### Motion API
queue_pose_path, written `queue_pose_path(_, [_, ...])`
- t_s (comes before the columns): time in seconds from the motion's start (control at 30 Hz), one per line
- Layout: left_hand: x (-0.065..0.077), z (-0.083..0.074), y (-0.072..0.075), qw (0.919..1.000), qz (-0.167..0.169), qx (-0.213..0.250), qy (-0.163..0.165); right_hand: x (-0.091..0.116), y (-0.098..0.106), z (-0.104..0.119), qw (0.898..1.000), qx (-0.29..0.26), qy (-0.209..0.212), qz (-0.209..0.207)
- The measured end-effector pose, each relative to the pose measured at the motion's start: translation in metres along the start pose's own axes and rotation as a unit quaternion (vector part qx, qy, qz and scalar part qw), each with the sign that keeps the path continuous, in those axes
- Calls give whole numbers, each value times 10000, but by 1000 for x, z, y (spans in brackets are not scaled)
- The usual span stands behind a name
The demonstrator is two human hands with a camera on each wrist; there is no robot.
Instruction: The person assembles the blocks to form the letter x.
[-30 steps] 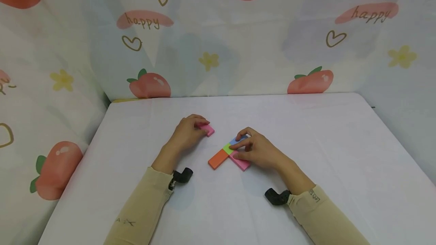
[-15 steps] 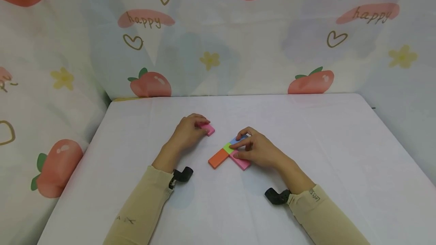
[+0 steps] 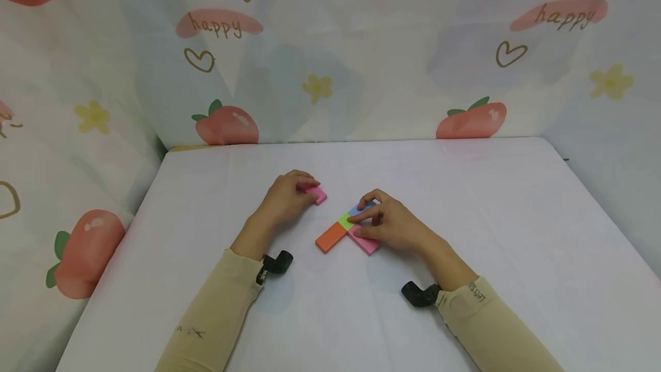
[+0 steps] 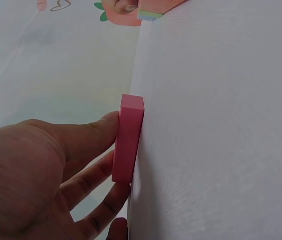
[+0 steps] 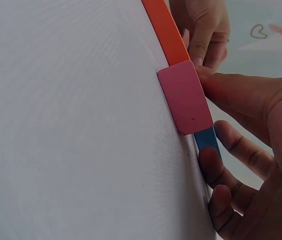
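Note:
In the head view my left hand [image 3: 286, 200] pinches a small pink block [image 3: 321, 196], which lies flat on the white tabletop. The left wrist view shows this pink block [image 4: 127, 142] between thumb and fingers. To its right, an orange block [image 3: 330, 237], a green block [image 3: 344, 221] and a blue block [image 3: 354, 211] form a slanting row. A second pink block [image 3: 365, 243] juts from the row toward me. My right hand [image 3: 396, 224] rests on this group, its thumb on the second pink block, the index finger on the green, another finger at the blue, which it partly covers.
White cloth covers the table [image 3: 465, 200]. Behind it hangs a printed curtain [image 3: 387, 90], and another stretch of it runs down the left side. Black wrist cameras [image 3: 279, 263] stick out from both tan sleeves [image 3: 496, 326].
Both hands and all the blocks keep their places, the pink block still in my left hand. The head view has shifted slightly.

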State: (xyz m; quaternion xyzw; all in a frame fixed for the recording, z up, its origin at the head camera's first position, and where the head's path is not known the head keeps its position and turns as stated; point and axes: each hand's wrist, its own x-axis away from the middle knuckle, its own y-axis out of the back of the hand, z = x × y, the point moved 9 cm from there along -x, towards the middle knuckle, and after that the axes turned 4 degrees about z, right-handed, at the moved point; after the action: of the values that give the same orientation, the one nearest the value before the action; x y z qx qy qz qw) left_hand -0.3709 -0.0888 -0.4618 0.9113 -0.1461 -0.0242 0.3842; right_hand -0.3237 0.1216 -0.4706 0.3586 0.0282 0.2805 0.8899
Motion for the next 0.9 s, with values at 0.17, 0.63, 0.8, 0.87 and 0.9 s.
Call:
queue_pose_path(0.17, [-1, -1, -2, 9999, 100, 48, -15, -1, 0, 0, 10000, -12, -22, 6])
queue_pose_path(0.63, [-2, 0, -5, 9998, 158, -36, 92, 0, 1, 4, 10000, 72, 24, -2])
queue_pose_path(0.8, [-1, -1, -6, 9997, 197, -109, 108, 0, 1, 4, 10000, 45, 36, 18])
queue_pose_path(0.87, [-1, -2, -7, 9996, 232, -110, 138, 0, 1, 4, 10000, 28, 34, 28])
queue_pose_path(0.9, [-1, -3, -7, 9995, 248, -113, 147, 1, 1, 4, 10000, 24, 32, 29])
